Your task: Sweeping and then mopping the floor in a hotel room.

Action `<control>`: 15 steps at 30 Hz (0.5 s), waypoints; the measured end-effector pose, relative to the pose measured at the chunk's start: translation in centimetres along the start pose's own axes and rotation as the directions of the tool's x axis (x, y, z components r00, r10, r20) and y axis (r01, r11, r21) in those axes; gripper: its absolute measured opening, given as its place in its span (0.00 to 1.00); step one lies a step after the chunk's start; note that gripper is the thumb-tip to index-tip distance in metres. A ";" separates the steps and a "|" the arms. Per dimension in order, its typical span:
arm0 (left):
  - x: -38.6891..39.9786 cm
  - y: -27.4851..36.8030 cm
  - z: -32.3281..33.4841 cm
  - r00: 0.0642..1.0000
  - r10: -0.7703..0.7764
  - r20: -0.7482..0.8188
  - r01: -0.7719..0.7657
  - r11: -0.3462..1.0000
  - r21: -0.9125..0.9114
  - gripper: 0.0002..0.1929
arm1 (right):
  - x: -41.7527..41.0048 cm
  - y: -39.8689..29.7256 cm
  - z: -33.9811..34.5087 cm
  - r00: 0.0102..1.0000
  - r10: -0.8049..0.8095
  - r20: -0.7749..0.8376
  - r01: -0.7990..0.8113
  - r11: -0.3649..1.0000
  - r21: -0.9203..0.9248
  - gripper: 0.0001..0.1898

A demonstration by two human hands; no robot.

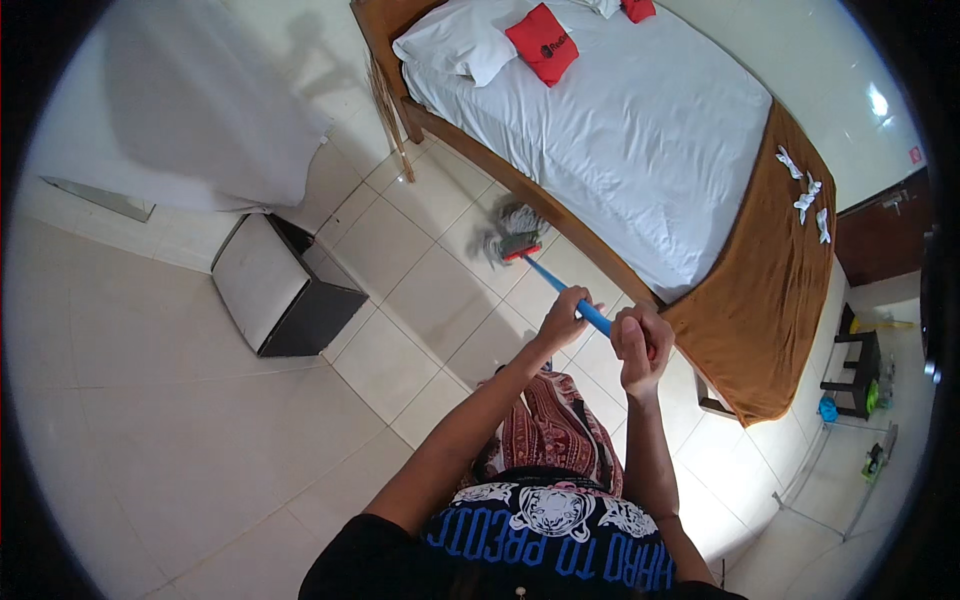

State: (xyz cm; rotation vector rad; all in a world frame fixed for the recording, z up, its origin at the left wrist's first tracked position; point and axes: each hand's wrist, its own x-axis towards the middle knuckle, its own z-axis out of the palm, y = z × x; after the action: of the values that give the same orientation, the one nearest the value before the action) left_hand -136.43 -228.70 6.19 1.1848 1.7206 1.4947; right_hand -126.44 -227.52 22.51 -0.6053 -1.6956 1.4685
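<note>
Both of my hands grip the blue handle of a mop (553, 280). Lower on the shaft is my left hand (568, 319), its fingers wrapped around it. My right hand (642, 346) closes over the upper end, where a bit of red shows. The mop's red clamp and grey string head (517, 229) rest on the tiled floor (420, 300), close against the wooden side rail of the bed (517, 176). The strings look blurred.
A stick broom (390, 124) leans beside the headboard. A black-and-white box-shaped stool (289, 289) stands at left under a white curtain (202, 105). The brown bed runner (750, 322) hangs over the bed's foot. A dark small table (855, 371) is at far right.
</note>
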 end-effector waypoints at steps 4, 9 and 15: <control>-1.1 -0.5 0.9 0.996 -0.058 0.065 0.051 0.994 0.101 0.15 | -0.4 0.2 -1.2 1.000 -0.018 -0.019 0.019 0.998 0.052 0.14; -4.4 2.3 2.2 0.997 -0.009 -0.073 0.024 0.976 0.217 0.13 | 0.9 -1.7 -4.0 0.990 -0.134 -0.046 0.141 0.918 0.371 0.13; -9.8 0.4 3.4 0.931 -0.252 -0.265 0.326 0.900 0.290 0.09 | 0.4 6.0 -6.0 0.987 0.154 -0.036 -0.124 0.894 0.430 0.10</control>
State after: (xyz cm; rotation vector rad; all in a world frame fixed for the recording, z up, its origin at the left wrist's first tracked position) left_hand -129.00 -235.81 4.57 0.8819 2.2574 1.2231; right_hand -122.64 -222.42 16.90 -0.5350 -1.2372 1.8305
